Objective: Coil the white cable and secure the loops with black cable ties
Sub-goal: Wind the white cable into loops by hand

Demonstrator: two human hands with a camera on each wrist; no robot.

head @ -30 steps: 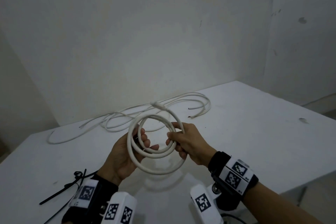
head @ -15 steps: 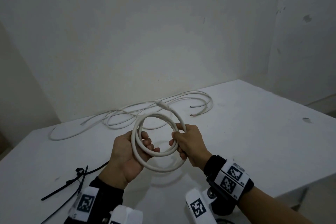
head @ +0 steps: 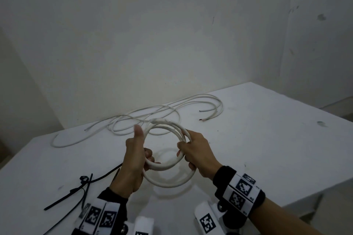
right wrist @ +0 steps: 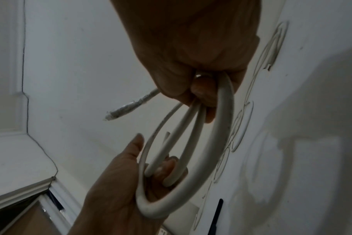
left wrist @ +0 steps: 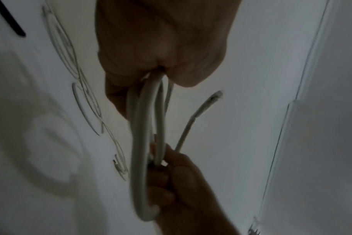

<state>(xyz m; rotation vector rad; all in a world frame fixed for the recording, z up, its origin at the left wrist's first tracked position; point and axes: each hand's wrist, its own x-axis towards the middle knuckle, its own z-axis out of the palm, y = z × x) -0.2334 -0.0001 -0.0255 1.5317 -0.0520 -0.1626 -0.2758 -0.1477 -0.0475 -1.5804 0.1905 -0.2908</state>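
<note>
Coil of white cable [head: 168, 158] held above the bench [head: 267, 149] between both hands. The left hand [head: 133, 162] grips the coil's left side, fingers curled through the loops and thumb raised clear; the right hand [head: 198, 156] pinches the right side, fingers clenched round the bunched turns. The loops are uneven: one large outer turn hangs below the tighter inner ones, and a taped cable end [right wrist: 129, 106] juts free beside the right hand. The rest of the thin wiring [head: 152, 116] lies slack on the bench behind. The black cable ties [head: 84, 189] lie on the bench to the left, untouched. Likely fault: the stiff cable springs open if either grip loosens to reach for a tie, since nothing yet binds the turns; the large outer loop would probably slip out first.
</note>
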